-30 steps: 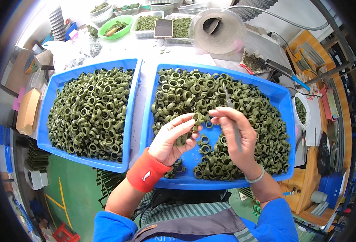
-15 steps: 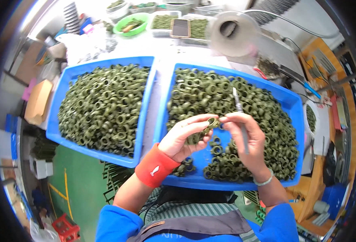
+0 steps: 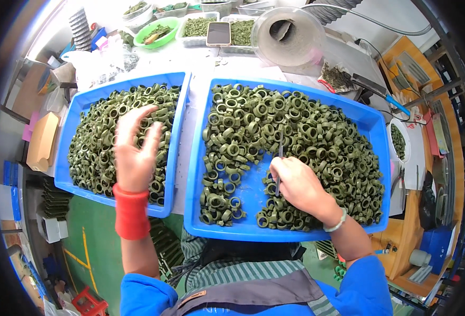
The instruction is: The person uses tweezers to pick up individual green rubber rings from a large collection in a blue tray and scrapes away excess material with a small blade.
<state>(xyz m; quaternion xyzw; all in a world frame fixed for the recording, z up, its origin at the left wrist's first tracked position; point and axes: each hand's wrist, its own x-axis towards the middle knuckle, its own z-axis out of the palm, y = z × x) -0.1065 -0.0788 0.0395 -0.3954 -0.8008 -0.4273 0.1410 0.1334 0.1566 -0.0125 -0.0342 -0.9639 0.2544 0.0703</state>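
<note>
Right hand [image 3: 298, 187] closed in a narrow grip on a thin metal tool [image 3: 279, 171], held nearly upright, its upper end showing above the knuckles and the tip down among the green rings. Rests low in the right blue tray [image 3: 372, 124], at the edge of a bare blue patch in the pile of olive-green ring parts [image 3: 306, 131]. Pale bracelet [image 3: 339, 221] at that wrist, blue sleeve behind.

Left hand [image 3: 135, 147] spread wide, fingers apart, palm down, holding nothing that can be seen; hovers over the near right part of the left blue tray [image 3: 64, 158], above its heap of the same green rings [image 3: 98, 142]. Contact with the heap cannot be told. Red wristband [image 3: 131, 210] on that forearm.

Both trays side by side on the pale desk [image 3: 193, 105], rims almost touching. Beyond them, at the far edge: a green bowl [image 3: 158, 31] with green pieces, clear tubs [image 3: 201, 26] of more green parts, a phone [image 3: 218, 33] lying across them, and a round translucent container [image 3: 288, 34]. Clear plastic bags [image 3: 98, 60] left of that. Further right, a blue-handled tool [image 3: 396, 102] and a small white dish [image 3: 398, 142] of green parts just beside the right tray. Cardboard box [image 3: 41, 139] off the left tray's outer side.
</note>
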